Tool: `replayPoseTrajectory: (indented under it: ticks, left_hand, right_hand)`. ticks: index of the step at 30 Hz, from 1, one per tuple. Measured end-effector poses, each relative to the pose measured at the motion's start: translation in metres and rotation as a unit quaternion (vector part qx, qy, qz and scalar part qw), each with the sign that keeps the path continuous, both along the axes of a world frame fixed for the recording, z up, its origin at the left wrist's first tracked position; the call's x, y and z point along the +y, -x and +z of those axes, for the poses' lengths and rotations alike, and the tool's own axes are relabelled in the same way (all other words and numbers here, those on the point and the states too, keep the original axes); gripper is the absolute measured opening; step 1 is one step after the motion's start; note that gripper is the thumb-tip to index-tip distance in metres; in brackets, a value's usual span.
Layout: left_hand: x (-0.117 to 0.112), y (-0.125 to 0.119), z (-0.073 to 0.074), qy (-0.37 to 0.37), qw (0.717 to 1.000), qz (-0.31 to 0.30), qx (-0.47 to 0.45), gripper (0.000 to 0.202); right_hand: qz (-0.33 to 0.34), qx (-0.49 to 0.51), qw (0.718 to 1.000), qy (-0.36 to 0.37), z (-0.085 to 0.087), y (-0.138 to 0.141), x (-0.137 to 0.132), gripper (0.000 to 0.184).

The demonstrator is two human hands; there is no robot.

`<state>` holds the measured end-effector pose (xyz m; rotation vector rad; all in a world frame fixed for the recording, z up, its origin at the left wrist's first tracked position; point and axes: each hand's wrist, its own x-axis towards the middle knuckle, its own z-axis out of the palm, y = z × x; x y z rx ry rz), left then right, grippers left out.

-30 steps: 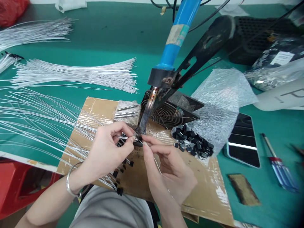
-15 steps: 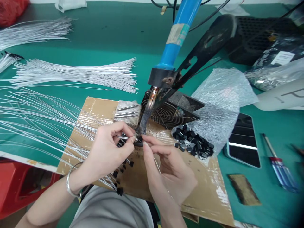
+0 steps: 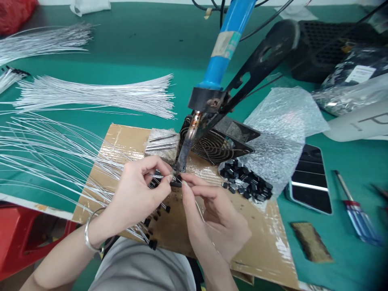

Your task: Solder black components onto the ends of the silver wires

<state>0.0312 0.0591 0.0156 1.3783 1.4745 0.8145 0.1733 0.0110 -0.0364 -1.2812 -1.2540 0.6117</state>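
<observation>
A thin white wire (image 3: pixel 157 176) is pinched between thumb and index finger by the left hand (image 3: pixel 147 194), just beside the lower tip of a blue-handled soldering iron (image 3: pixel 216 72). The exact piece at those fingertips is too small and hidden to tell. By the right hand (image 3: pixel 216 214), a thin, silvery, bendy wire (image 3: pixel 200 211) is gripped between thumb and index finger; its length is trailed down across the palm toward the wrist. The 2 sets of fingertips are brought close together, near the iron's tip. Whether that tip is touched by either wire cannot be told.

The iron is held slanting downward by a black, slotted metal bracket (image 3: pixel 265 52). Behind the tip, a black fan with a round wire grille (image 3: pixel 214 145) is seen, and beside it metal rods (image 3: pixel 160 146) are laid on a rough grey block (image 3: pixel 151 135). Beneath the hands, a brown cardboard sheet (image 3: pixel 260 242) is spread on the green tabletop (image 3: pixel 136 36). Loose white wires (image 3: pixel 103 161) are fanned across its left part, and small black end pieces (image 3: pixel 153 244) are seen below the left hand. To the right, a heap of small, black, blocky pieces (image 3: pixel 247 180) is gathered at the mouth of a clear bubble-wrap bag (image 3: pixel 279 121), near a dark-screened phone (image 3: pixel 311 178).
</observation>
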Motion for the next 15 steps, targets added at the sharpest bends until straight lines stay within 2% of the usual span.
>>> replayPoseTrajectory:
  ticks: [15]
  left_hand:
    - [-0.0010,0.0007,-0.0014,-0.011,1.000,-0.002,0.006,0.007]
  right_hand:
    - [-0.009,-0.027,0.999,-0.023,-0.0040,0.0015,-0.0020,0.016]
